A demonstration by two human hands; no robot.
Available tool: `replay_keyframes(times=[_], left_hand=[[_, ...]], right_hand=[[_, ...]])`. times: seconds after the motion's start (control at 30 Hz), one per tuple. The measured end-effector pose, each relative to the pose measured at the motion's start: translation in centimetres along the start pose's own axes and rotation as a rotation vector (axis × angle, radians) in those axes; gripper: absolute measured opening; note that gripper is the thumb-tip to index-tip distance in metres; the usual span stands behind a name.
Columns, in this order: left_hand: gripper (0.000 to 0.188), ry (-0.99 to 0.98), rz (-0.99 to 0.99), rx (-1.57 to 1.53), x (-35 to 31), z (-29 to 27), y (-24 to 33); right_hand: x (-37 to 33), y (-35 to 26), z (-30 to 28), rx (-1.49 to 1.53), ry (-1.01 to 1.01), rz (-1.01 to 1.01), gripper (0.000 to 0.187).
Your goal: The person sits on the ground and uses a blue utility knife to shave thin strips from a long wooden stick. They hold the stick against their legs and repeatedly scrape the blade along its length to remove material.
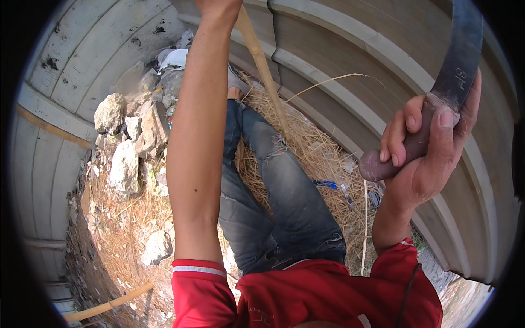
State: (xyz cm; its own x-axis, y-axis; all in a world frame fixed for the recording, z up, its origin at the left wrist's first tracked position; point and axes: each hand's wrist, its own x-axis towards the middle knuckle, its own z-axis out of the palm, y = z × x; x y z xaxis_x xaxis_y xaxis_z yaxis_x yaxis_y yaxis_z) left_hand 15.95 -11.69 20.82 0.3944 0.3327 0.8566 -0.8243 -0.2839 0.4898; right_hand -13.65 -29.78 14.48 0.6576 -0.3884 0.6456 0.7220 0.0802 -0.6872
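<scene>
My right hand [424, 147] is wrapped round the brown, round-ended handle of a machete [458, 60]. Its broad dark blade points up and runs out of the top edge. My left arm reaches straight ahead, and only the wrist and the back part of my left hand [219, 6] show at the top edge; the fingers are out of sight. Right beside that hand, a bamboo pole [263, 68] slants down to the straw. Whether the hand grips the pole cannot be seen.
Corrugated metal sheeting [339, 49] curves along the right, and a pale panelled wall [82, 60] stands at the left. Several rocks [124, 167] and plastic bags [174, 60] lie at the left. Dry straw [306, 145] covers ground around my legs. A bamboo piece [112, 303] lies lower left.
</scene>
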Motion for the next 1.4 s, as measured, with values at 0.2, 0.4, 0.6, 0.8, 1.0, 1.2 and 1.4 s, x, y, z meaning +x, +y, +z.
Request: replay_keyframes(times=[0.2, 0.4, 0.6, 0.8, 1.0, 1.2, 1.4], left_hand=[[0.055, 0.119, 0.069, 0.107, -1.2, 2.3, 1.3], [0.053, 0.159, -0.020, 0.217, -0.2, -1.4, -0.3], [0.059, 0.122, -0.101, 0.065, 2.1, -3.9, -3.6], [0.054, -0.081, -0.087, -0.293, 1.8, -2.5, -2.6], [0.056, 0.026, -0.222, -0.381, 2.3, -4.9, -3.9], [0.058, -0.082, -0.182, -0.313, 2.2, -3.6, -3.8], [0.059, -0.013, -0.281, -0.381, 1.2, -1.4, -1.9]], right_hand=[[-9.1, 7.5, -0.9, -0.258, -0.314, 0.539, 0.067], [-8.7, 6.6, -3.8, -0.237, -0.229, 0.930, 0.061], [1.3, -0.9, 1.8, 0.000, 0.045, 0.016, 0.064], [-4.8, 4.8, 1.1, -0.065, 0.037, 0.164, 0.062], [-3.5, 3.3, -1.7, -0.142, -0.153, 0.666, 0.056], [2.5, -2.0, 3.0, 0.024, 0.164, 0.002, 0.059], [-5.5, 6.6, -0.4, -0.074, -0.175, 0.599, 0.061]])
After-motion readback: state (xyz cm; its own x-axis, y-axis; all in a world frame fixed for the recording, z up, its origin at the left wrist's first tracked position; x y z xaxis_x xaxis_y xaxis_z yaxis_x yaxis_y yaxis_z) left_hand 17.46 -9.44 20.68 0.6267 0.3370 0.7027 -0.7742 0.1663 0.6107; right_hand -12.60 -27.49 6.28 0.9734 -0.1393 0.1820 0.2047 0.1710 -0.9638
